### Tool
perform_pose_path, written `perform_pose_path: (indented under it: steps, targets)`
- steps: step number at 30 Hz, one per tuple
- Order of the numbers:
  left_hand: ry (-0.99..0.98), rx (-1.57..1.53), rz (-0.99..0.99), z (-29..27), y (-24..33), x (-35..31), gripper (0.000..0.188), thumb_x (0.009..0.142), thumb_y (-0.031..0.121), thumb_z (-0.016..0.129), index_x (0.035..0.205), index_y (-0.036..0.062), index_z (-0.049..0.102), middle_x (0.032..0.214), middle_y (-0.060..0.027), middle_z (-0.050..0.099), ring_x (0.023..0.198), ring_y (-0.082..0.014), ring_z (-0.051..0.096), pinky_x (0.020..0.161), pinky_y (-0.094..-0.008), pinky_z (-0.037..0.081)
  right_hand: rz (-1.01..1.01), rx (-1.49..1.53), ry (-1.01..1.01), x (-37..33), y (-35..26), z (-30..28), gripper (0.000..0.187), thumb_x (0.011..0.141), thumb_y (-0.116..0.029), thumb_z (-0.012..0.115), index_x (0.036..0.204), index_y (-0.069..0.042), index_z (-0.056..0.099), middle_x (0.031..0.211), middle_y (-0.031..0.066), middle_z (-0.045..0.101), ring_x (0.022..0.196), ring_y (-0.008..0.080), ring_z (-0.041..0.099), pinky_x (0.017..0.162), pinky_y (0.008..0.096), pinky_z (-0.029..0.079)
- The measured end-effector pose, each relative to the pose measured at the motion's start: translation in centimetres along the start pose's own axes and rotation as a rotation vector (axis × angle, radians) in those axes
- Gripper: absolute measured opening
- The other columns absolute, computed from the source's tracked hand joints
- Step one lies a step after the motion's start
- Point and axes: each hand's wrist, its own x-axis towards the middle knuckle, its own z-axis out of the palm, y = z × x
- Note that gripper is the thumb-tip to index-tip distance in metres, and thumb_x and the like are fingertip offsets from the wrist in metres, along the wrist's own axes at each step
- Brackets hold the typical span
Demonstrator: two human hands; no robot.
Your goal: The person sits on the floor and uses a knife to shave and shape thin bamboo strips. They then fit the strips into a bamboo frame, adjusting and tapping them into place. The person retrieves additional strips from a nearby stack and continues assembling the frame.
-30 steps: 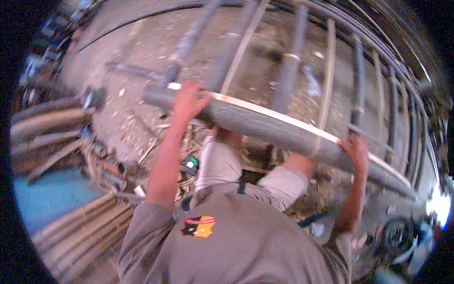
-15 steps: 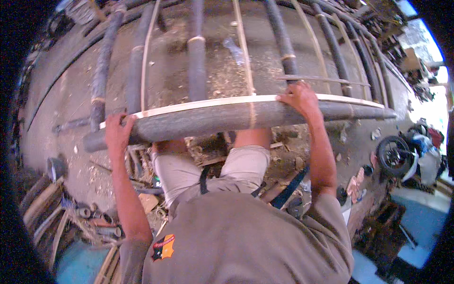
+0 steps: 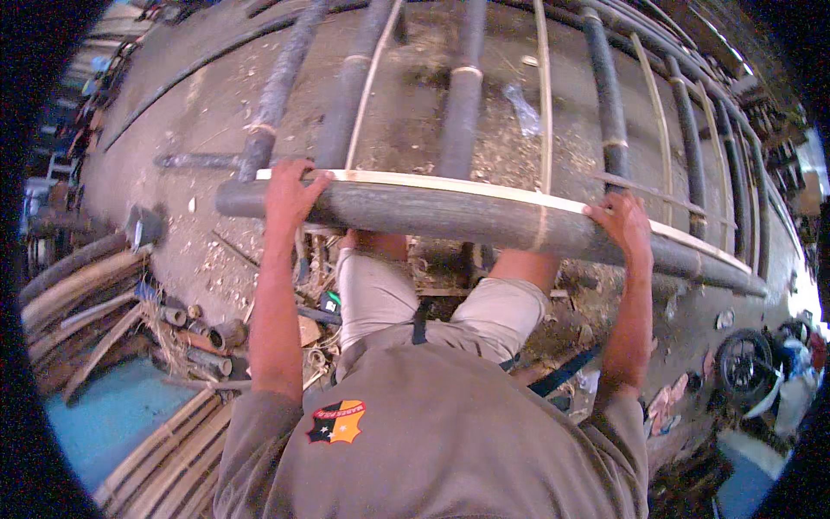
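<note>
A thick dark bamboo pole (image 3: pixel 432 213) lies crosswise over my legs. Along its far upper edge runs a long pale bamboo strip (image 3: pixel 450 185). My left hand (image 3: pixel 290 192) is closed over the strip near its left end, thumb pointing right along it. Farther right, my right hand (image 3: pixel 624 223) grips the same strip, with its thumb on the near side and its other fingers curled over the far side. Both palms rest close against the pole. Several more dark bamboo poles (image 3: pixel 464 112), with thin pale strips (image 3: pixel 545 95) between them, extend away from the crosswise pole.
Split bamboo lengths (image 3: pixel 164 450) and short cut tubes (image 3: pixel 228 334) are piled at lower left. A clear plastic piece (image 3: pixel 522 110) lies on the dirt floor among shavings. At right stand a black wheel (image 3: pixel 743 360) and bags (image 3: pixel 794 381). A thin stick (image 3: pixel 648 192) crosses the frame.
The head view has swung, so the pole frame and both hands sit farther right in the picture. Both hands keep hold of the pale strip at about the same places.
</note>
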Motion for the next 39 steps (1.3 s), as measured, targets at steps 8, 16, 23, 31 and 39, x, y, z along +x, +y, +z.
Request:
perform_pose_path:
  steps: [8,16,23,31,39]
  targets:
    - [0.046,-0.018,0.015,0.7,-0.6,-0.1,0.045,0.078,0.044,0.077,0.099,0.0034,0.072,0.105,-0.0199,0.063,0.108,-0.0379,0.058,0.095,-0.0472,0.047,-0.084,0.028,0.094,-0.3,0.5,0.5,0.043,0.077,-0.043,0.079,0.087,-0.003,0.069,0.095,0.0207,0.066,0.095,0.0413,0.059,0.083,0.0506,0.047]
    - [0.013,-0.002,-0.044,0.7,-0.8,-0.3,0.046,0.079,0.046,0.076,0.103,0.0071,0.071,0.109,-0.0189,0.059,0.113,-0.0368,0.055,0.095,-0.0482,0.048,-0.158,0.071,0.124,0.3,1.7,1.5,0.039,0.077,-0.039,0.079,0.086,-0.003,0.068,0.095,0.0188,0.066,0.094,0.0397,0.06,0.083,0.0507,0.047]
    - [0.045,-0.02,-0.025,0.7,-0.4,-0.4,0.044,0.08,0.044,0.075,0.101,0.0056,0.071,0.112,-0.0187,0.061,0.114,-0.0371,0.056,0.098,-0.0473,0.046,-0.146,0.029,0.189,0.5,2.2,2.1,0.039,0.076,-0.039,0.08,0.079,-0.003,0.067,0.084,0.0183,0.065,0.091,0.0388,0.061,0.084,0.0515,0.046]
    - [0.116,-0.077,0.007,1.3,-0.7,-0.7,0.045,0.079,0.043,0.075,0.1,0.003,0.07,0.111,-0.0201,0.062,0.11,-0.0383,0.056,0.098,-0.0473,0.045,-0.157,0.063,0.137,0.9,3.0,2.4,0.037,0.076,-0.037,0.082,0.079,-0.003,0.069,0.083,0.0167,0.066,0.088,0.0382,0.062,0.083,0.0505,0.047]
    - [0.115,-0.071,0.004,1.5,-0.6,-0.4,0.047,0.078,0.043,0.076,0.1,0.0018,0.07,0.112,-0.0203,0.062,0.112,-0.0389,0.056,0.1,-0.047,0.044,-0.131,0.044,0.145,0.1,1.4,1.1,0.041,0.075,-0.04,0.082,0.085,-0.001,0.069,0.09,0.0213,0.066,0.089,0.0384,0.062,0.08,0.0491,0.048]
